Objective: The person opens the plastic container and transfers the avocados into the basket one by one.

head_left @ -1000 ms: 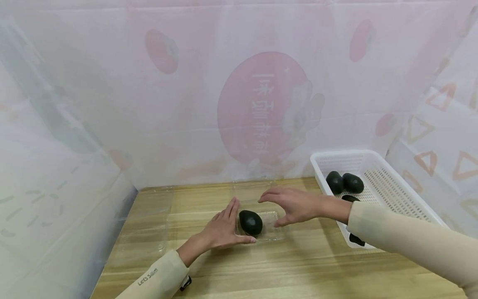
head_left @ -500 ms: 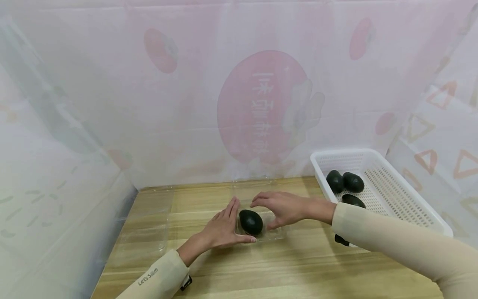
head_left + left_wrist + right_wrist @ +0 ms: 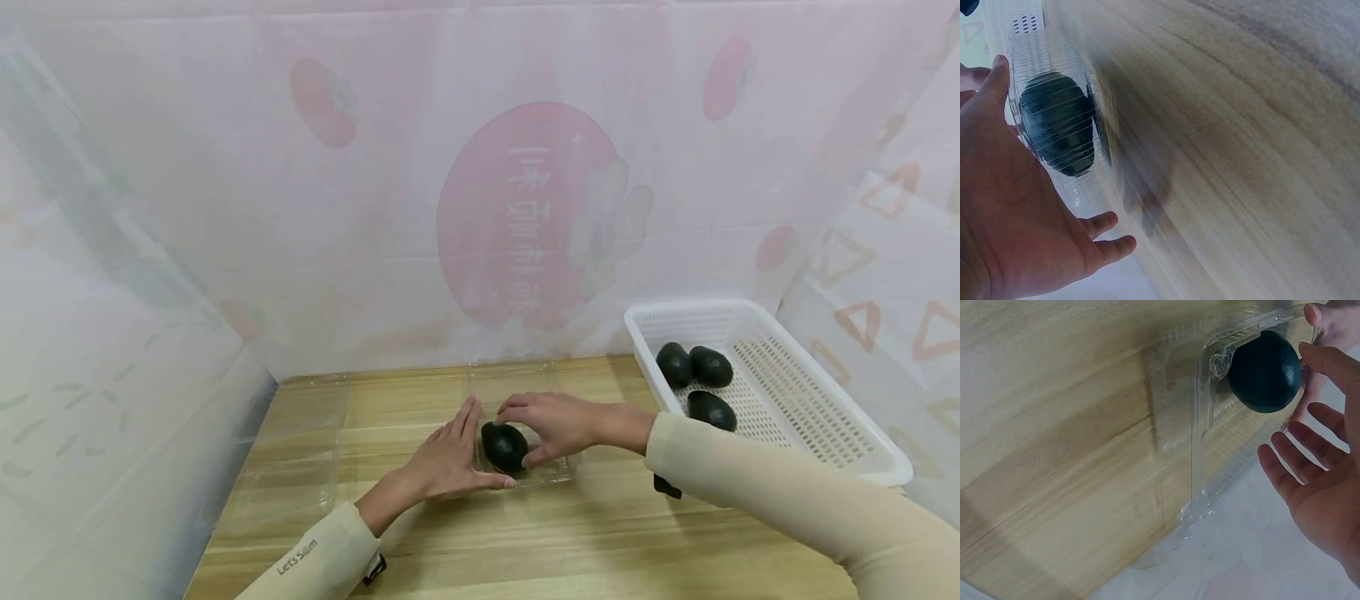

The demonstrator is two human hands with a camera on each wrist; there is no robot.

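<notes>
A dark green avocado [image 3: 505,450] lies at the left end of a clear plastic clamshell box [image 3: 555,475], whose lid is folded back. My left hand [image 3: 446,458] rests along the box's left side, fingers straight and thumb stretched along the near edge. In the left wrist view the avocado [image 3: 1057,125] shows through the ribbed plastic wall. From the right, my right hand [image 3: 558,421] reaches over the box, its index finger and thumb at the avocado's edge. The right wrist view shows the thumb tip beside the avocado [image 3: 1266,372], with the other fingers loosely spread.
A white perforated basket [image 3: 817,392] stands at the right with several avocados [image 3: 711,367] in its left part. Another clear plastic box [image 3: 292,450] lies at the left on the wooden table [image 3: 465,542]. A printed sheet [image 3: 375,208] encloses the back and sides.
My right hand has moved left over the clamshell box, up to the avocado. My left hand and the avocado have stayed in place. More of the basket's avocados shows beside the right sleeve.
</notes>
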